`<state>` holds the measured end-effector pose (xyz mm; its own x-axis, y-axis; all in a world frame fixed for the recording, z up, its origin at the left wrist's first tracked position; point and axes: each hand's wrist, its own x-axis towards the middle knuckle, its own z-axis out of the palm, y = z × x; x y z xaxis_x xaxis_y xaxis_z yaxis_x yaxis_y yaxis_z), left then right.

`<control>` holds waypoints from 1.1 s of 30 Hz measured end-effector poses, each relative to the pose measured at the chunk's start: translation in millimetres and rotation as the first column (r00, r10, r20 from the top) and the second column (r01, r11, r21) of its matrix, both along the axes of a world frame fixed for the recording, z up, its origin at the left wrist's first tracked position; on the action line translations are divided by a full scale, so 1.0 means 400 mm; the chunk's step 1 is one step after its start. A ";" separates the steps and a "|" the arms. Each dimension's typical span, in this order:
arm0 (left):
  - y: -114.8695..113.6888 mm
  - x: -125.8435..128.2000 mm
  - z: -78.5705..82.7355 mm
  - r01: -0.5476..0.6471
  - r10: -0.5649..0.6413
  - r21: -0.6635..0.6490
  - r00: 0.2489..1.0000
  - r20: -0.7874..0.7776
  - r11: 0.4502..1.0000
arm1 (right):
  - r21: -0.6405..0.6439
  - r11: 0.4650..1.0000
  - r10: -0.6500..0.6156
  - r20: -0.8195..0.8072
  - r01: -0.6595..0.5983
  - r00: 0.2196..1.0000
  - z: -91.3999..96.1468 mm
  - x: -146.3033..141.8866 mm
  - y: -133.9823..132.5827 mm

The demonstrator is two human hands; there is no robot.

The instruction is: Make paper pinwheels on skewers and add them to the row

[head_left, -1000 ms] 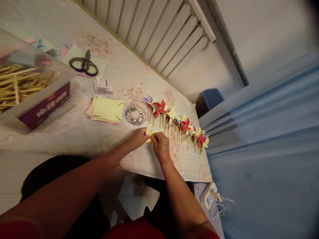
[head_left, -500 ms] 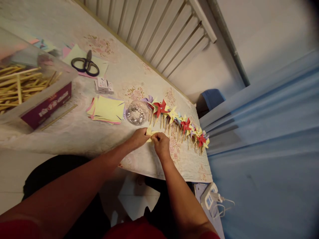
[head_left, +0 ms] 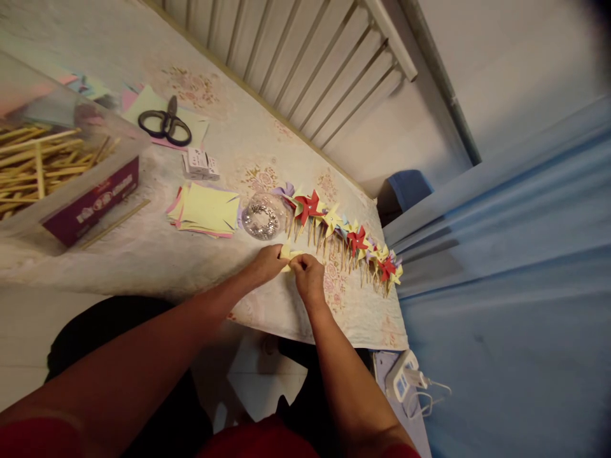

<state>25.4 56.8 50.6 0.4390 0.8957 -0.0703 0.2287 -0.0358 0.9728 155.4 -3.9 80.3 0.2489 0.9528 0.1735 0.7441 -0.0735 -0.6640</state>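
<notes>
One piece of yellow paper (head_left: 285, 252), lying between two hands above the cloth-covered table (head_left: 356, 324): left hand (head_left: 268, 263) pinching one side, right hand (head_left: 309, 277) gripping the other, fingertips drawn together. Uneven pulling could be tearing it; one dish of shiny bits (head_left: 262, 217), sitting just beyond, could be spilling if knocked.

A blue curtain (head_left: 506, 305) hangs near a white power strip (head_left: 399, 379) with a plugged-in cable (head_left: 441, 385).

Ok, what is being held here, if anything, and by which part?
A yellow paper pinwheel: the left hand grips its left side, and the right hand pinches it nearer the middle; the exact contact spots are hidden.
</notes>
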 end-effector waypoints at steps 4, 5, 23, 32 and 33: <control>-0.001 -0.004 0.006 -0.005 0.004 -0.004 1.000 -0.016 1.000 | -0.102 0.987 -0.140 -0.162 0.124 0.977 -0.020 -0.005 0.007; -0.001 -0.004 0.007 -0.005 0.005 -0.006 1.000 -0.014 1.000 | -0.083 0.991 -0.116 -0.134 0.105 0.984 -0.017 -0.004 0.006; 0.003 -0.001 0.004 -0.007 0.007 -0.021 1.000 0.004 1.000 | -0.022 0.999 0.032 0.014 -0.032 0.999 -0.005 0.007 0.009; 0.002 -0.004 0.009 -0.005 0.006 -0.028 1.000 0.007 1.000 | -0.021 0.999 0.028 -0.017 -0.028 0.999 -0.006 0.009 0.012; 0.001 -0.005 0.010 -0.007 0.007 -0.026 1.000 -0.001 1.000 | -0.052 0.998 -0.033 -0.096 0.029 0.995 -0.016 0.006 0.013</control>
<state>23.5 57.3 54.5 0.4330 0.8965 -0.0938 0.2295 -0.0089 0.9733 157.7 1.2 74.1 0.2918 0.9513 0.0992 0.6734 -0.1307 -0.7276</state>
